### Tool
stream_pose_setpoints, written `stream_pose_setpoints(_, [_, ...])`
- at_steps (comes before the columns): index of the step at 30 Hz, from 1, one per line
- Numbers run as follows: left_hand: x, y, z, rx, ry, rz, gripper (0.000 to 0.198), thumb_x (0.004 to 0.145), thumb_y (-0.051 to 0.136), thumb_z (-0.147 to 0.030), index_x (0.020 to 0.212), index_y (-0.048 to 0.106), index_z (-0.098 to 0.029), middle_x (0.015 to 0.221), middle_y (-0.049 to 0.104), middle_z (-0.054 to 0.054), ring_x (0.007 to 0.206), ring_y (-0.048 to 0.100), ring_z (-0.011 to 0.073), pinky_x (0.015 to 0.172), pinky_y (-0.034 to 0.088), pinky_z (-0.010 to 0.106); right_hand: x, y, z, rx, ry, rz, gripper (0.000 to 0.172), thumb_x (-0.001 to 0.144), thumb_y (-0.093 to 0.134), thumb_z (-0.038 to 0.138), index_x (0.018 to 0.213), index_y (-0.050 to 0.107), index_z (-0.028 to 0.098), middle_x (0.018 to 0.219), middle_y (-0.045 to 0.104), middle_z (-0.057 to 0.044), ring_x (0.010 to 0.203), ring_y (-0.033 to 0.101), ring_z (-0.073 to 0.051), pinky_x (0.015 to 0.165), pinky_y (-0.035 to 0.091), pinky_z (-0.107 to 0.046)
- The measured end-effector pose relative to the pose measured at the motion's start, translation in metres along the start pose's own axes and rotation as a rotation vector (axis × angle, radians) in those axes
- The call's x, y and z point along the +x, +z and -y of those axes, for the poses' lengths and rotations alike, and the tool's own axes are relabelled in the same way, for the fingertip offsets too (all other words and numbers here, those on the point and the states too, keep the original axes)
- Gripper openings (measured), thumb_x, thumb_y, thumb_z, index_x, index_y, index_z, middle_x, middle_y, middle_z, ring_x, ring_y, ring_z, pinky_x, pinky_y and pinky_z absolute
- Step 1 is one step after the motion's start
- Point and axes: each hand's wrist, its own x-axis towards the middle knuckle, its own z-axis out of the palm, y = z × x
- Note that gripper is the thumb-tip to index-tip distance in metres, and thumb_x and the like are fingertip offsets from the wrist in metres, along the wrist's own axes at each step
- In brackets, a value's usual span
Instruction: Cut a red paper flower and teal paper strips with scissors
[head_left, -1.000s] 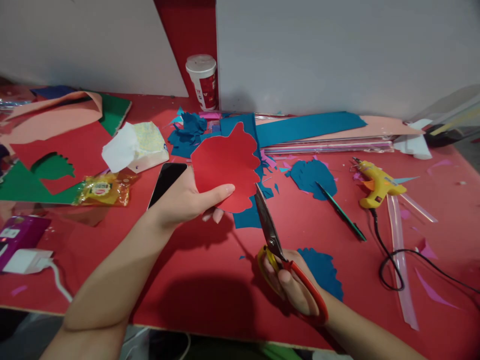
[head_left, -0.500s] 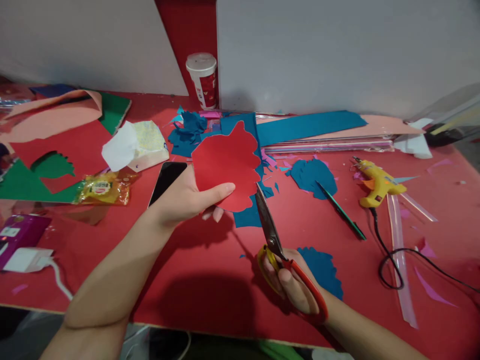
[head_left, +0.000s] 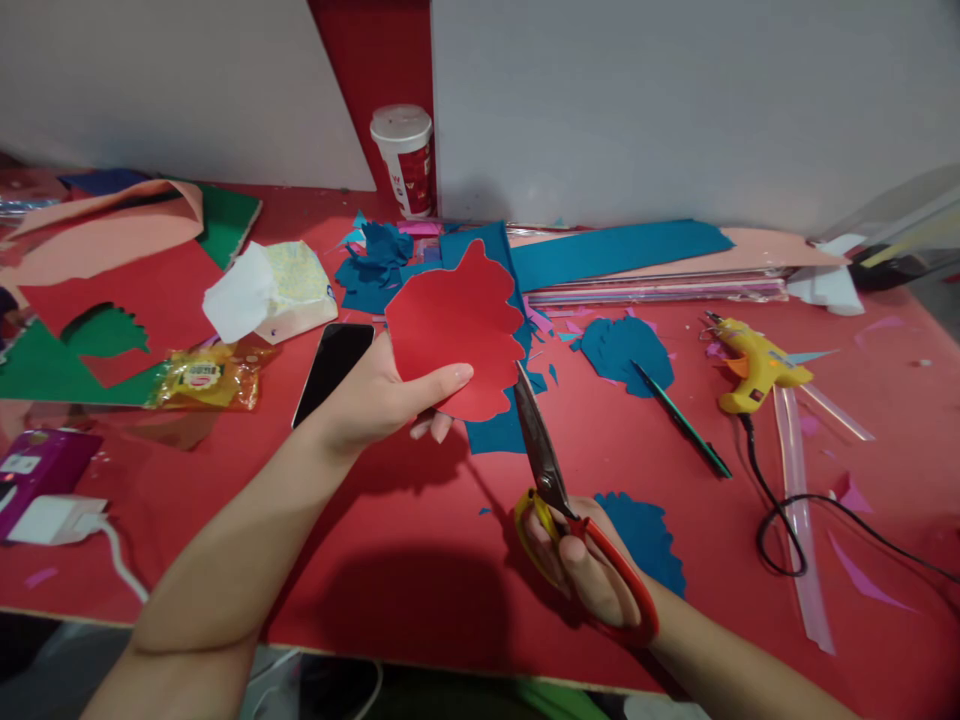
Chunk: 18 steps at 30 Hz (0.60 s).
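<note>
My left hand (head_left: 405,395) pinches a red sheet (head_left: 454,325) by its lower left, thumb on top and fingers beneath. The sheet's right edge is cut into scallops, with a pointed tab at the top. My right hand (head_left: 589,570) grips scissors (head_left: 546,475) with one red and one yellow handle loop. Their blades look closed, and the tip is at the sheet's scalloped right edge; whether it touches cannot be told. Behind the sheet lie blue pieces (head_left: 495,435). A scalloped blue cutout (head_left: 645,540) lies partly behind my right hand.
Rightward are a yellow glue gun (head_left: 761,365) with a looping black cord, a green pen (head_left: 686,425) and blue cutouts (head_left: 626,350). A lidded paper cup (head_left: 405,165) stands at the back. On the left lie a phone (head_left: 330,370), a yellow packet (head_left: 210,378) and coloured sheets (head_left: 165,300).
The scissors and the red sheet have shifted only very slightly. Both hands keep their hold, and the rest of the table looks the same.
</note>
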Motion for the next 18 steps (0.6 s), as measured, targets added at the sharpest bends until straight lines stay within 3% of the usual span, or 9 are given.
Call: stream_pose_setpoints(18, [0.0009,0.0010,0.0007,-0.112,0.016,0.000,0.014,0.075,0.059,-0.029,0.067,0.052,-0.018,0.038,0.051,-0.007,0.026,0.039,0.0036,0.026,0.025,0.015,0.0001,0.0006,-0.0037,0.010,-0.042,-0.019,0.056,0.074,0.030,0.072,0.055,0.034,0.019,0.047,0.034,0.002,0.044,0.031,-0.009,0.039,0.025,-0.023])
